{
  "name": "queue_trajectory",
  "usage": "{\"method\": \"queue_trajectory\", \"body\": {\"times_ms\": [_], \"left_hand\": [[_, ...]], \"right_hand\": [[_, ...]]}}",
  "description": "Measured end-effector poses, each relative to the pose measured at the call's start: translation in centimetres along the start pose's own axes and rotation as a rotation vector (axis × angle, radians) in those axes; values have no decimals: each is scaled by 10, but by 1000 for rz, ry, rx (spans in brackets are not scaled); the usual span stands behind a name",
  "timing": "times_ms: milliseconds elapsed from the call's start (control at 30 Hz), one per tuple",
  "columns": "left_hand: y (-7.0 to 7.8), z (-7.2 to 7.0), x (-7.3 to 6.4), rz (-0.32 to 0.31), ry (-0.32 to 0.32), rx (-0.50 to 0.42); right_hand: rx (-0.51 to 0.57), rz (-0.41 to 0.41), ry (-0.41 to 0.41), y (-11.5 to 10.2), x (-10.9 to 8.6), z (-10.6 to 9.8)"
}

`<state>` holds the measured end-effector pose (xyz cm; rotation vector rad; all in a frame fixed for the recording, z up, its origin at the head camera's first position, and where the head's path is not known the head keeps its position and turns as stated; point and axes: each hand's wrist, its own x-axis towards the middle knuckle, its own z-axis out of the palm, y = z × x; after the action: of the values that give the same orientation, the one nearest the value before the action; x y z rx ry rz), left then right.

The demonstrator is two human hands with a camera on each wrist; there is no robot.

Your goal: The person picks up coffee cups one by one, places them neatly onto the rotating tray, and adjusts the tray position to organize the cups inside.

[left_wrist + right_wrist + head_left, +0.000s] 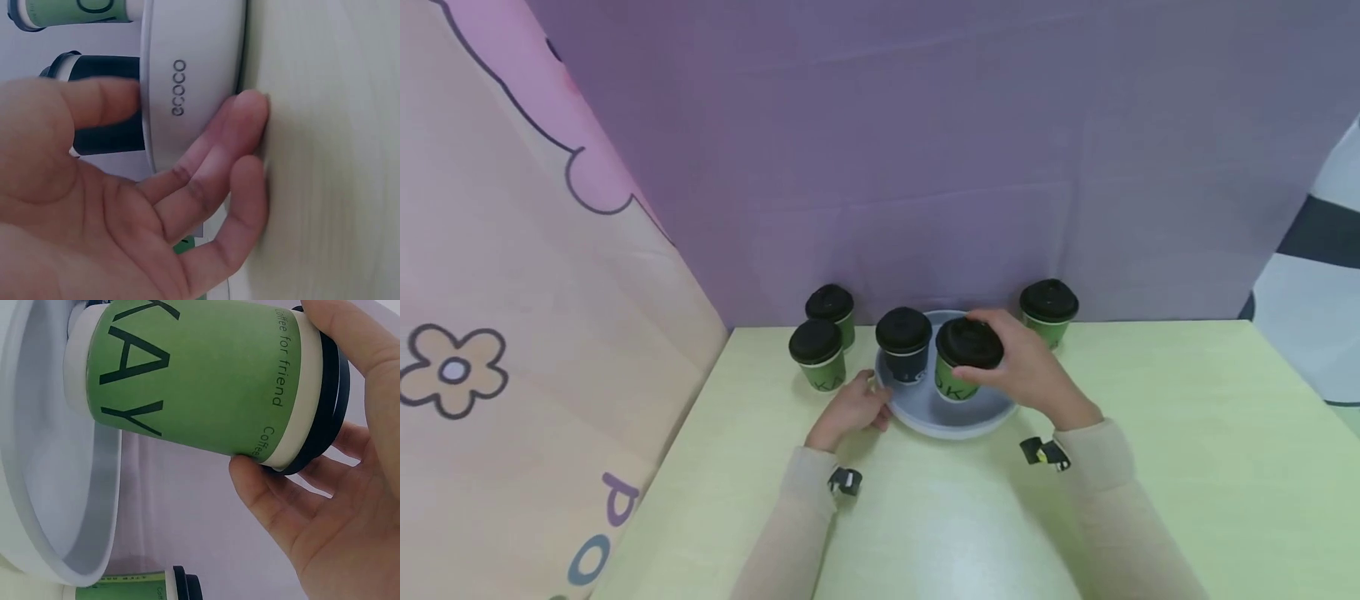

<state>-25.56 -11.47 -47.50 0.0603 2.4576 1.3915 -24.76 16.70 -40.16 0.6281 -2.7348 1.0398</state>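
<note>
My right hand grips a green paper coffee cup near its black lid, thumb on one side and fingers on the other. That cup is over the round grey tray; whether its base touches the tray I cannot tell. A dark paper cup with a black lid stands on the tray's left part. At the tray's near left edge, my left hand holds the tray, thumb at the rim and fingers curled against the outer wall, low by the table. The word "ecoco" shows on that wall in the left wrist view.
Two green cups with black lids, a nearer one and a farther one, stand left of the tray. Another green cup stands behind my right hand. The pale table ends at a purple backdrop.
</note>
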Motion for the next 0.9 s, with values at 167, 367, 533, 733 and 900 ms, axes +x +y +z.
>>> {"method": "queue_trajectory", "body": {"times_ms": [167, 367, 533, 733, 900], "left_hand": [[2, -2, -2, 13, -68, 12], [4, -2, -2, 13, -105, 16], [4, -2, -3, 17, -109, 11], [2, -2, -2, 21, -108, 2], [1, -2, -2, 22, -110, -5]], "right_hand": [[-4, -9, -15, -3, -1, 4], [-29, -56, -1, -4, 0, 9], [-40, -89, -3, -3, 1, 14], [-43, -138, 0, -5, 4, 19], [-81, -165, 5, -2, 5, 26]]}}
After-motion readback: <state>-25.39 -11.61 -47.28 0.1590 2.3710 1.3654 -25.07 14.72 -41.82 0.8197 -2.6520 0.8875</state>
